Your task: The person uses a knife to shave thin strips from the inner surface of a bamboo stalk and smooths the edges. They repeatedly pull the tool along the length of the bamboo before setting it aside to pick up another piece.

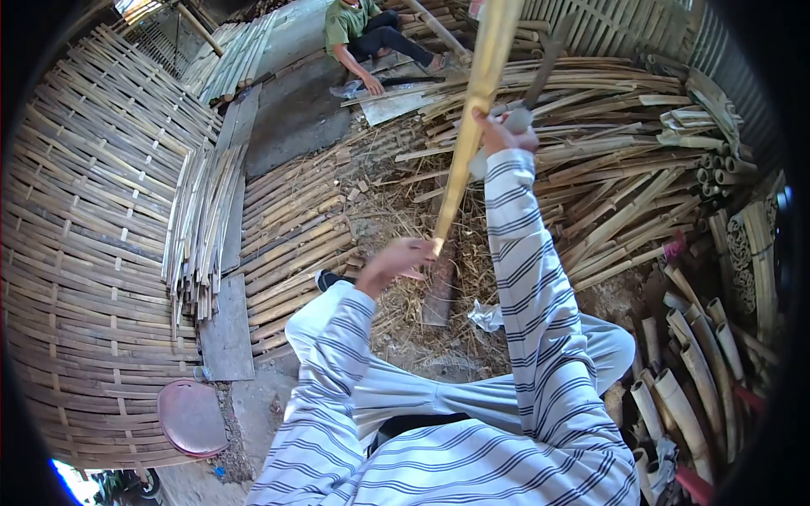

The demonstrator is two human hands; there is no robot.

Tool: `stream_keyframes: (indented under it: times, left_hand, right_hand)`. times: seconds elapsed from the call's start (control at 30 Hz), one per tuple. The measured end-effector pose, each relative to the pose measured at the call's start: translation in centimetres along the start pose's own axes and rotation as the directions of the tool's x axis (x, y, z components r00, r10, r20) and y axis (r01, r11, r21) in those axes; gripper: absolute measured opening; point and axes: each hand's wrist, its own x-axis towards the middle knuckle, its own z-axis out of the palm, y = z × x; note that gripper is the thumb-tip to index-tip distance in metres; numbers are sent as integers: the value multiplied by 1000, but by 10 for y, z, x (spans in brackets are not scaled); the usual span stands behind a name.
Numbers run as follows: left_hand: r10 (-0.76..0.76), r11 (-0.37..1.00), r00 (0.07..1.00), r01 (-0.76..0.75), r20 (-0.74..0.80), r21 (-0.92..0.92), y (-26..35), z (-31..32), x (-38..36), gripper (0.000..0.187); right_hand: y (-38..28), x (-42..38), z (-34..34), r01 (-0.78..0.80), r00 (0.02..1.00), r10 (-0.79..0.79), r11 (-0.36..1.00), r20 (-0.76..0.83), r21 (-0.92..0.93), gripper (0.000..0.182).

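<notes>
A long yellow split bamboo piece (479,97) slants up and away in front of me, past the top of the view. My left hand (398,260) is at its near end, with fingers curled against the tip. Farther up, my right hand (506,133) is closed around a machete (550,63) whose dark blade points up and away. Something pale grey shows at that hand, perhaps the handle or a wrapping. The right fingertips also touch the bamboo's edge. Below the bamboo's near end, a flat wooden board (437,305) lies among shavings between my legs.
Bamboo strips (607,143) are heaped at right, with cut bamboo tubes (675,396) nearer me. A woven bamboo panel (93,253) and a strip bundle (201,228) fill the left. A round reddish stool top (192,417) is lower left. Another person (359,34) sits at the back.
</notes>
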Motion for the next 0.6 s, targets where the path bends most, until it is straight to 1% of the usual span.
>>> stream_keyframes:
  times: [0.03,0.07,0.13,0.17,0.2,0.23,0.27,0.3,0.33,0.37,0.4,0.43,0.47,0.5,0.53,0.57,0.6]
  left_hand:
    - [45,992,987,-26,152,-125,-9,20,6,70]
    - [82,982,988,-58,131,-179,-13,38,10,73]
    - [157,952,984,-128,84,-277,-13,67,18,81]
    - [252,859,967,-207,35,-469,-21,68,31,87]
    - [334,721,942,-278,-32,-635,-24,66,46,92]
    - [408,579,902,-375,-141,-724,-6,67,43,97]
    - [569,408,783,-533,-250,-741,3,66,41,91]
    - [643,231,692,-585,-329,-778,12,58,36,82]
    - [666,179,599,-706,-444,-685,28,55,23,72]
    - [604,43,579,-710,-548,-703,45,51,8,70]
    - [512,-117,544,-722,-665,-682,56,40,0,66]
    - [561,-132,449,-781,-696,-610,58,17,-3,61]
    - [563,-134,395,-823,-726,-552,67,4,-20,44]
    - [562,-137,341,-860,-753,-491,76,-8,-37,37]
    - [706,-32,207,-946,-677,-322,81,-32,-55,38]
    - [660,-13,160,-975,-734,-223,88,-37,-73,38]
    - [609,19,111,-992,-786,-125,95,-41,-90,40]
  right_hand:
    - [-23,-4,-2,-4,997,4,1000,-75,5,38]
    - [-53,-14,-5,13,994,-13,1000,-110,4,42]
    - [-80,-10,-14,-55,969,51,998,-242,-7,46]
    - [-75,-1,-23,-55,968,66,997,-244,54,47]
    - [-70,9,-31,-48,966,76,992,-247,116,47]
    - [-68,16,-41,-40,964,85,983,-250,177,48]
    - [-78,9,-47,-74,962,103,990,-254,119,47]
    - [-84,0,-54,-109,957,122,992,-263,63,45]
    - [-92,-14,-59,-146,951,143,989,-274,9,44]
    - [-98,-31,-58,-222,942,261,956,-210,192,42]
    - [-81,-33,-62,-265,945,309,914,-104,307,40]
    - [-54,-32,-58,-210,958,263,916,-117,342,39]
    - [-55,-53,-56,-273,944,324,878,-69,394,37]
    - [-51,-68,-53,-415,894,447,792,39,447,33]
    - [-35,-79,-47,-414,896,443,809,30,417,26]
    - [-22,-94,-47,-525,847,520,791,106,314,24]
    - [-6,-109,-44,-555,830,539,769,143,318,22]
